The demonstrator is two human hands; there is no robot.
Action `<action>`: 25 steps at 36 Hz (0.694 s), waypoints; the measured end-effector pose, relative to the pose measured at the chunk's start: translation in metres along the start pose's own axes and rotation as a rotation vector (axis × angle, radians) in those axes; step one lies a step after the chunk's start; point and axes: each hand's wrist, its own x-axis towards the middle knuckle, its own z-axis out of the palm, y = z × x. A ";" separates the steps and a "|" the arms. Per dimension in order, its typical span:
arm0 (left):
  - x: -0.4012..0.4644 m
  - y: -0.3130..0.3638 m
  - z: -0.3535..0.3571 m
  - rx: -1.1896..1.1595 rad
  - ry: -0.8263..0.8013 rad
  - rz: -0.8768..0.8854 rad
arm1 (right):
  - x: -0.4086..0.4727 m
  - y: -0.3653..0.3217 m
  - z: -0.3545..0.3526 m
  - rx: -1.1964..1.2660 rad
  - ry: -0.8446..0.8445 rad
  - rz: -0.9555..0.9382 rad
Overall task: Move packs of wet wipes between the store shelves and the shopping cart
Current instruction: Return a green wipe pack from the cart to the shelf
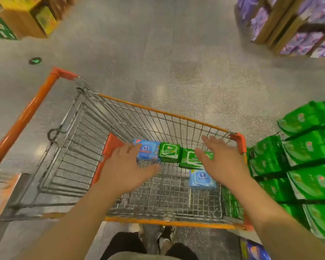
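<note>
Lying in the cart (pixel 165 113): two blue, two green wipe packs (pixel 169 153); fingers (pixel 206 140) spread, empty.

Partly hidden behind right hand (pixel 223 162) — second green pack (pixel 188 160); blurred shelf packs (pixel 308 147), cut off at right edge.

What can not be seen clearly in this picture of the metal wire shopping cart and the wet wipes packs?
Head view only:
- Larger green wipes pack: partly covered by the open right hand.
- Far blue wipes pack: near edge behind the open left hand; touching or not, unclear.
- Pack lettering: too small, blurred.
- Stacked green packs on the shelf: cut by the right edge.
</note>
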 end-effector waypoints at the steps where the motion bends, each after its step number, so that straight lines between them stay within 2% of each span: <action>1: 0.007 -0.001 0.003 0.007 -0.021 -0.003 | 0.005 0.002 0.004 0.007 -0.008 0.005; 8: 0.058 -0.005 0.033 0.035 -0.140 0.036 | 0.038 0.028 0.040 0.070 -0.078 0.104; 13: 0.091 -0.010 0.082 -0.038 -0.274 0.038 | 0.065 0.058 0.094 0.207 -0.119 0.315; 18: 0.117 -0.006 0.135 -0.362 -0.505 -0.154 | 0.089 0.087 0.144 0.338 -0.103 0.513; 25: 0.147 0.003 0.207 -0.538 -0.628 -0.313 | 0.126 0.127 0.198 0.404 -0.062 0.682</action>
